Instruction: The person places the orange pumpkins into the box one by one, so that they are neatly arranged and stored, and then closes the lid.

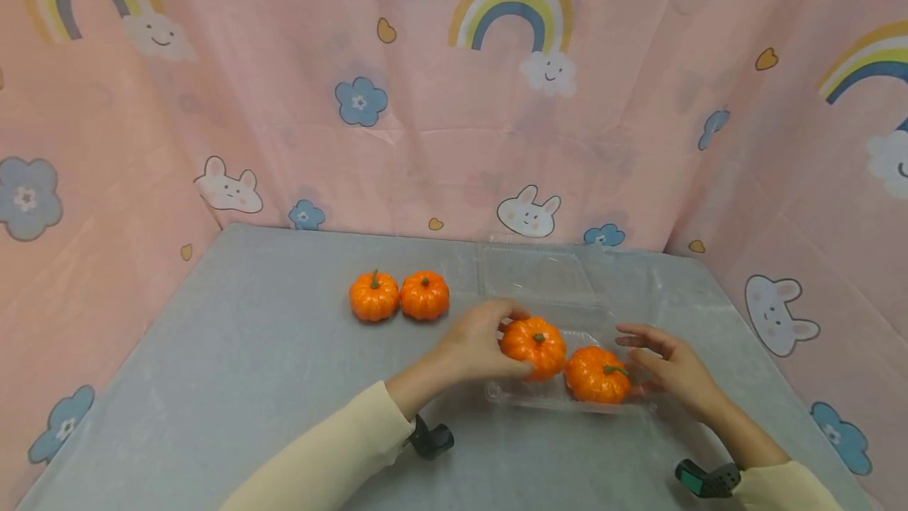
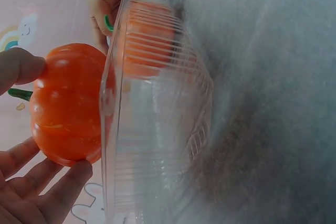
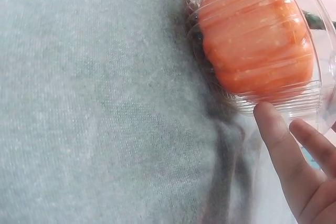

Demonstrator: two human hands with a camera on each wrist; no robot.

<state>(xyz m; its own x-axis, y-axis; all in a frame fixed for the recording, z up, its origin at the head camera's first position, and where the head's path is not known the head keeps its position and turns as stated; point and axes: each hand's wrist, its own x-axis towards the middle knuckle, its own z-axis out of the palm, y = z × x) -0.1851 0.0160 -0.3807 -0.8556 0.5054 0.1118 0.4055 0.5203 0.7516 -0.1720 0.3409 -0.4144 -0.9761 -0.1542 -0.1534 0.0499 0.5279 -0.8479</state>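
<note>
My left hand [image 1: 482, 344] grips a small orange pumpkin [image 1: 535, 347] between thumb and fingers, above the left part of a clear plastic clamshell box [image 1: 511, 397]. In the left wrist view that pumpkin [image 2: 68, 106] is level with the box rim, its green stem pointing away from the box. A second pumpkin [image 1: 592, 377] sits inside the right part of the box, seen through the ribbed wall in the right wrist view. Beside the box's right end is my right hand [image 1: 677, 373], fingers extended and apart; one fingertip [image 3: 268, 114] is at or very near the wall.
Two more orange pumpkins, one [image 1: 373, 296] on the left and one [image 1: 425, 296] on the right, stand side by side left of the box. The box's clear lid [image 1: 535, 270] lies folded back behind it. A pink patterned curtain [image 1: 426, 156] rises behind the grey tabletop [image 1: 248, 353].
</note>
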